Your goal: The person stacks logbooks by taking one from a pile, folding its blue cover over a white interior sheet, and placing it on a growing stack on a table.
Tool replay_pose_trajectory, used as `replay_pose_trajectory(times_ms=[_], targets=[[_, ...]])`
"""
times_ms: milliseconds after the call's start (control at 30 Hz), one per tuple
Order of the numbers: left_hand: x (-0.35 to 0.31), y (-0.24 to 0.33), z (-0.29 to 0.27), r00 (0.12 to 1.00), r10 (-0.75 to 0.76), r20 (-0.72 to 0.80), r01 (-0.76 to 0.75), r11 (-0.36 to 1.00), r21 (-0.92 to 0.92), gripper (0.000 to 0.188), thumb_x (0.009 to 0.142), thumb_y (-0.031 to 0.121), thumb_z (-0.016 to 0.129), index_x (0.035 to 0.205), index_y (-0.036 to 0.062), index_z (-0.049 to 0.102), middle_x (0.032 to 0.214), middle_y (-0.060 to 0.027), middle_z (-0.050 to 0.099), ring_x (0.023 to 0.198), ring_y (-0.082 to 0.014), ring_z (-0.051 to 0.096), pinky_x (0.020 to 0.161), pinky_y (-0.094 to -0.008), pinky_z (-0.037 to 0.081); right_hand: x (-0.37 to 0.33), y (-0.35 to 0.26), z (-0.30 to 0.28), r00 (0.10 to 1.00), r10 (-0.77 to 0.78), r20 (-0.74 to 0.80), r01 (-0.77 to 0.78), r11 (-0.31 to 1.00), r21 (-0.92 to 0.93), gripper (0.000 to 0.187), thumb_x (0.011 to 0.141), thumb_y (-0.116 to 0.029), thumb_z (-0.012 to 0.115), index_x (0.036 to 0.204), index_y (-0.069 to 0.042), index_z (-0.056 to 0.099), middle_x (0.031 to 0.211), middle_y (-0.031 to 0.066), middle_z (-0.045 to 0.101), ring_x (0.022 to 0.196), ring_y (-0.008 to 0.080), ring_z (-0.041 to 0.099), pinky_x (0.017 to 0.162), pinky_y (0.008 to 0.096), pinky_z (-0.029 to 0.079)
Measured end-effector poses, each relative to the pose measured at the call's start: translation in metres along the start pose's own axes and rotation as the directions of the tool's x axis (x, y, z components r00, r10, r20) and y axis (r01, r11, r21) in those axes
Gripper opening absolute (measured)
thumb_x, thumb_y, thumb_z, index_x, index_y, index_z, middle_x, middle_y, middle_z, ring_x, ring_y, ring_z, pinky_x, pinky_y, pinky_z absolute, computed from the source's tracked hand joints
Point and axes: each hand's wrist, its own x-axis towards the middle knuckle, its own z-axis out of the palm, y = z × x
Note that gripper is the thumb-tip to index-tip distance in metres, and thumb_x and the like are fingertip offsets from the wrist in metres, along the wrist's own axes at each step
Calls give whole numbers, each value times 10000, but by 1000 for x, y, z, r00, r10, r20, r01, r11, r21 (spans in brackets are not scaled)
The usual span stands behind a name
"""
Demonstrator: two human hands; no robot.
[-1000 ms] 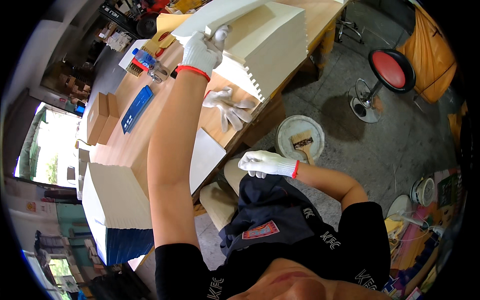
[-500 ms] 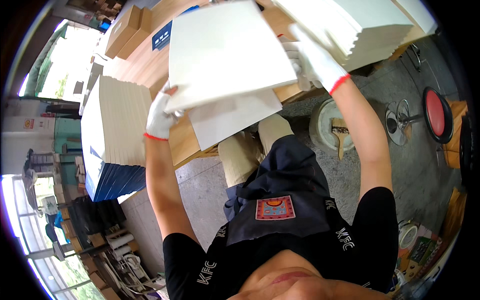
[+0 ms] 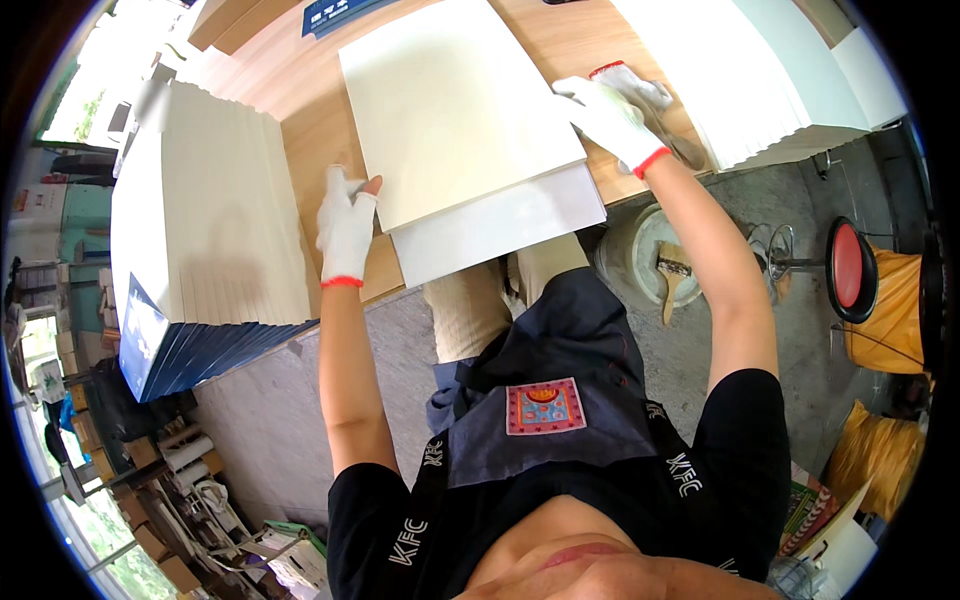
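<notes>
A large cream-white board or block of paper [image 3: 460,110] lies on the wooden table in front of me. A white sheet [image 3: 505,225] sticks out from under its near edge. My left hand [image 3: 347,230], in a white glove with a red cuff and a bare thumb tip, is at the block's left edge, open. On the right edge rests my gloved right hand [image 3: 608,118], its fingers stretched out and gripping nothing. A loose white glove with a red cuff [image 3: 640,85] lies just beyond my right hand.
Tall stacks of cream page blocks with dark blue covers [image 3: 230,210] stand left. White stacks [image 3: 740,80] stand right. A blue printed item [image 3: 345,12] and a cardboard box [image 3: 235,25] lie far back. Below the table's right are a bucket [image 3: 625,250], brush [image 3: 672,275] and red stool [image 3: 847,262].
The white block has come down from a raised, tilted position to lie flat over the sheet. Both hands have loosened from it, and the view has shifted nearer the table.
</notes>
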Motion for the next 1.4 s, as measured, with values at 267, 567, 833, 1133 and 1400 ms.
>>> replay_pose_trajectory(times_ms=[267,567,833,1133,1400], targets=[[-57,-49,25,839,525,-143,-477,837,270,717,765,411,807,1303,-3,578,1453,-233,485,1384,-396,391,1148,-466,298,-79,-3,7,882,-419,-216,280,835,-475,681,846,-601,654,1252,-56,607,1243,115,635,1145,293,591,1003,433,438],[-53,-54,23,871,488,-61,-448,838,313,726,777,450,778,1305,-5,576,1503,-239,429,1419,-400,343,1172,-514,226,-86,-4,27,914,-335,-230,243,903,-353,774,823,-618,664,1303,-15,587,1394,139,552,1344,313,448,1178,494,250],[-50,-55,23,876,480,-47,-439,834,335,756,775,471,771,1351,34,547,1524,-220,407,1438,-399,316,1179,-533,207,-87,-8,27,908,-354,-227,249,887,-388,748,827,-588,679,1297,-13,585,1378,124,567,1339,306,460,1171,496,271],[-53,-55,24,866,497,-43,-452,818,354,717,804,461,750,1326,10,554,1530,-221,400,1436,-404,317,1178,-537,204,-87,-3,26,907,-365,-211,259,877,-405,759,839,-589,664,1331,-19,565,1403,134,544,1347,308,445,1178,487,254],[-50,-59,28,854,519,-35,-466,793,392,752,814,476,740,1357,1,529,1535,-227,392,1432,-419,318,1178,-546,210,-87,0,26,909,-352,-221,251,889,-383,774,836,-605,655,1332,-18,564,1421,140,530,1357,312,431,1176,490,248]])
